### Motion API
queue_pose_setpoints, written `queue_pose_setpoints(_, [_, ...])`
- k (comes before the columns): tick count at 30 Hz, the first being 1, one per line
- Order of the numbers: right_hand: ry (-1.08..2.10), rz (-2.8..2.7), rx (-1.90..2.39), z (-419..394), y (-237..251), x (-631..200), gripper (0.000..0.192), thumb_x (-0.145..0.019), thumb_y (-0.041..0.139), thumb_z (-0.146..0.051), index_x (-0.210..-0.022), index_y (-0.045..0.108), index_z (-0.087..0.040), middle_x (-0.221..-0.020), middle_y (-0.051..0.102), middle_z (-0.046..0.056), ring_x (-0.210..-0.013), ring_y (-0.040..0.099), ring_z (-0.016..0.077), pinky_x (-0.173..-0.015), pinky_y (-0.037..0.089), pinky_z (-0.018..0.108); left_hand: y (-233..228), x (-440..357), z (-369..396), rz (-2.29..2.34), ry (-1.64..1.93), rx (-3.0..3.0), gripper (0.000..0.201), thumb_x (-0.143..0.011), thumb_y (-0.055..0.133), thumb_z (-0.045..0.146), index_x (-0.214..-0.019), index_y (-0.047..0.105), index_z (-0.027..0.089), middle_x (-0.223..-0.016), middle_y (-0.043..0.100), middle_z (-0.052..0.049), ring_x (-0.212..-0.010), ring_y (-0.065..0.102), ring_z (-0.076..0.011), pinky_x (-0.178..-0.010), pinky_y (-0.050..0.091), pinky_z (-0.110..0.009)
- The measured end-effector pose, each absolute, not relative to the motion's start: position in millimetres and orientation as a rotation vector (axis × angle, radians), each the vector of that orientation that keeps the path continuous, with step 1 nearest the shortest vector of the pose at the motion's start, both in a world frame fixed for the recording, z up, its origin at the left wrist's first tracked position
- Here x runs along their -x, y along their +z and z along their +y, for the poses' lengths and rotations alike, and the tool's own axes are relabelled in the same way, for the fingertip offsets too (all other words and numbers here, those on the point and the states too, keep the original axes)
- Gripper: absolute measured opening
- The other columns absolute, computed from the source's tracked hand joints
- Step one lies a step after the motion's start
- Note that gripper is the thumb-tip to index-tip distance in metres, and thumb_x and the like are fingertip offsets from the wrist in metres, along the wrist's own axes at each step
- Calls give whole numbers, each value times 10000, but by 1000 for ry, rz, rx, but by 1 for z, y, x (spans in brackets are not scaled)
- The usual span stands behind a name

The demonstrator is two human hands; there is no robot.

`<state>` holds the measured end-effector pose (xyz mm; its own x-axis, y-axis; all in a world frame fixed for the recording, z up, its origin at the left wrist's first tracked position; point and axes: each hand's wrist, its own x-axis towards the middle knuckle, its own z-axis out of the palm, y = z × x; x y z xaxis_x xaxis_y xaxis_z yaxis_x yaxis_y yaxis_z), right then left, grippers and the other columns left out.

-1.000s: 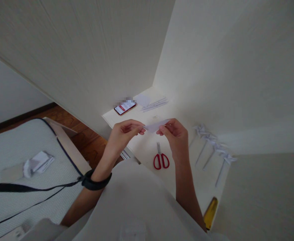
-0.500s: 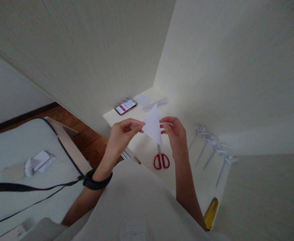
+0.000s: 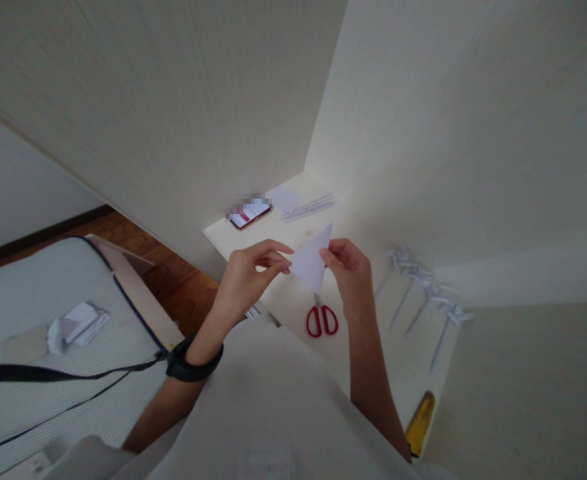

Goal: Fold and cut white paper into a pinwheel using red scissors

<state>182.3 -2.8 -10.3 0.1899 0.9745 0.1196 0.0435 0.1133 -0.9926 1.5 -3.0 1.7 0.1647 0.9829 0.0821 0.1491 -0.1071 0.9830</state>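
Holding a white paper triangle (image 3: 311, 263) at frame centre, above the desk (image 3: 293, 303). Left hand (image 3: 247, 275) pinches the paper's left corner between thumb and fingertips; right hand (image 3: 349, 270) pinches the right edge the same way. Both grips narrow, closed on the paper. Paper is raised off the desk, one tip pointing up-right, another down toward the scissors (image 3: 321, 316).

Scissors: red handles, lying flat on the desk just below the paper, blades pointing up-frame, apart from both hands.

Right of the right hand: row of white paper pinwheels (image 3: 426, 293) on sticks, laid flat, running toward lower right. Yellow object (image 3: 420, 423) at the desk edge, lower right; can't tell what it is.

Upper centre, at the desk's far end: phone (image 3: 249, 213) with red case, screen lit, and beside it to the right a small paper sheet (image 3: 284, 199) and a bundle of thin white sticks (image 3: 309, 207).

Black band (image 3: 193, 363) on the left wrist. Left of frame: a mattress (image 3: 33, 293) with crumpled paper scraps (image 3: 76, 325) on it and a black strap (image 3: 63, 375) crossing it.
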Motion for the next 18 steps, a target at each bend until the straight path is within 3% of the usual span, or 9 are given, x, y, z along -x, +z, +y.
queue_pose_setpoints(12, [914, -1182, 1239, -4, -8, -179, 225, -732, 690, -296, -627, 505, -222, -577, 476, -67, -554, 451, 102, -542, 371, 233, -4, 0, 0, 1227, 950, -1583, 50, -789, 659, 175, -773, 704, 190, -681, 751, -9, -668, 713, -166, -692, 545, -256])
queue_pose_setpoints(18, [918, -1255, 1258, -6, -8, -176, 220, -744, 686, -269, -618, 513, -217, -581, 474, -71, -556, 458, 100, -565, 368, 236, -8, 1, 2, 1251, 908, -1622, 59, -780, 684, 214, -731, 682, 183, -709, 746, -23, -680, 704, -173, -692, 543, -264])
